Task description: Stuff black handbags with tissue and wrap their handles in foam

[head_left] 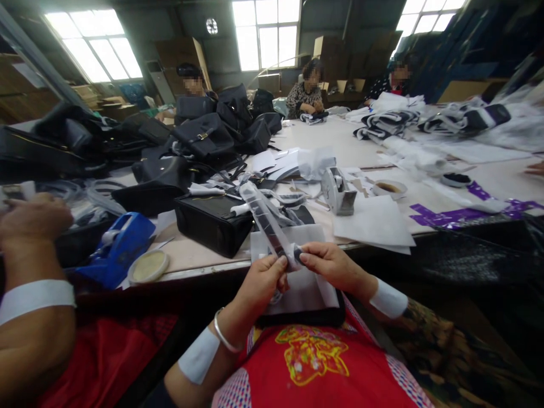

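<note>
A dark strap in see-through plastic wrap (270, 224) rises at a slant in front of me, its upper end toward the table. My left hand (264, 279) pinches the lower end between thumb and fingers. Close beside it, my right hand (329, 265) is closed on the same end, where a small dark piece shows at the fingertips. Beneath both hands a white paper sheet (312, 292) lies over a black bag (306, 318) on my lap, most of which is hidden. Another black bag (215, 224) stands at the table edge.
Black bags (204, 136) are heaped at the left. A grey tape dispenser (339, 191), white sheets (374, 224) and a tape roll (389, 188) lie ahead. A blue tape dispenser (117, 246) sits near a co-worker's hand (36, 218). Several people sit across the table.
</note>
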Demonstrator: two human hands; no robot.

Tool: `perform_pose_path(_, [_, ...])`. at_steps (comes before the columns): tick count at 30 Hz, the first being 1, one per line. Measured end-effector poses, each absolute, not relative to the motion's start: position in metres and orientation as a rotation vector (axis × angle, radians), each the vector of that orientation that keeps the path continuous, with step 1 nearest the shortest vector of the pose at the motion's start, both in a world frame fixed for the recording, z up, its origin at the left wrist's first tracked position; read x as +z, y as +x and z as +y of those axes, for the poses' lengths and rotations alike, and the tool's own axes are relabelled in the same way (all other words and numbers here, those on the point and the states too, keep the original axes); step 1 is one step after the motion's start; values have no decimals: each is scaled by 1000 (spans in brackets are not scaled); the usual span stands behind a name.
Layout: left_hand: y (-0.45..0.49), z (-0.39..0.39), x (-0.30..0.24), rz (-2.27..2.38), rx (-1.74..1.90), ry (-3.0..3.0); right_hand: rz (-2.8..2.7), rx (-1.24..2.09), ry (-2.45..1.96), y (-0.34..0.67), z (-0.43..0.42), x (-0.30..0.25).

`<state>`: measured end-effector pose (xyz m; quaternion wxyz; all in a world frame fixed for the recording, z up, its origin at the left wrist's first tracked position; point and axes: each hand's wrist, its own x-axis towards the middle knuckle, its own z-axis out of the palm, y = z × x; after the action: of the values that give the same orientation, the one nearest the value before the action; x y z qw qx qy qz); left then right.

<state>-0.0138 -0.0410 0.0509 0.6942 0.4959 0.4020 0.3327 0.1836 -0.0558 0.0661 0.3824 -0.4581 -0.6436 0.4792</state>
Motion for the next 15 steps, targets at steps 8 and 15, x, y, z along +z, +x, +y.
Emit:
perform_pose_path(8, [-8, -43, 52, 1044, 694, 1034, -2257, 217, -1072, 182, -50, 46])
perform_pose_path(15, [-5, -45, 53, 1093, 721, 995, -2246, 150, -956, 180, -50, 39])
